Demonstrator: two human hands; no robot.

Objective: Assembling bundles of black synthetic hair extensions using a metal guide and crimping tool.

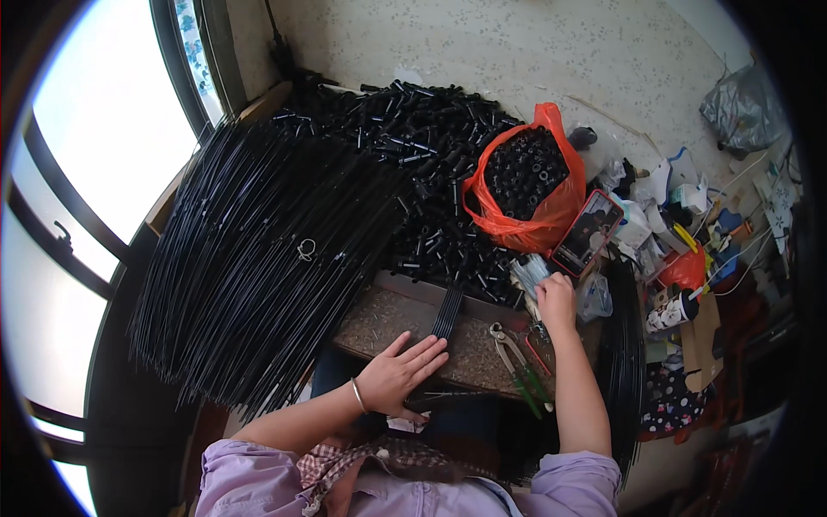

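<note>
Rod row loc: short flat row of thin black rods (447, 312), on brown work board (379, 320); far end crosses raised back ledge (495, 309).
Rod row axis: runs away from wearer, far end leaning slightly R.
Rod row vs fingers: lies just ahead of L hand (398, 372) fingertips, which seem to touch its near end; from R hand (557, 302) it's off to L, well apart.
Nearer hand: L, clearly.
L fingers: extended, close tog., slight fan, palm down; thumb apart, nr board's near edge.
R fingers: bent at clear plastic packet (530, 272); tips hidden, can't tell if pinching.
Hands qty: 2. Bracelet (357, 395) qty: 1, L wrist.
Rod row qty: 1; indiv. rods too fine to count.
Packet at R hand qty: 1; contents unclear.
Pincers (501, 339) qty: 1, green handles, R part of board.
Phone (588, 233) qty: 1, red edge, beside bag.
Red bag (517, 236) qty: 1, full of blk tubes, uncountable.
Loose tube pile (439, 215) qty: 1, pcs uncountable.
Long rod pile (267, 250) qty: 1, L side, rods uncountable.
White loop (306, 250) qty: 1, on long rods.
</note>
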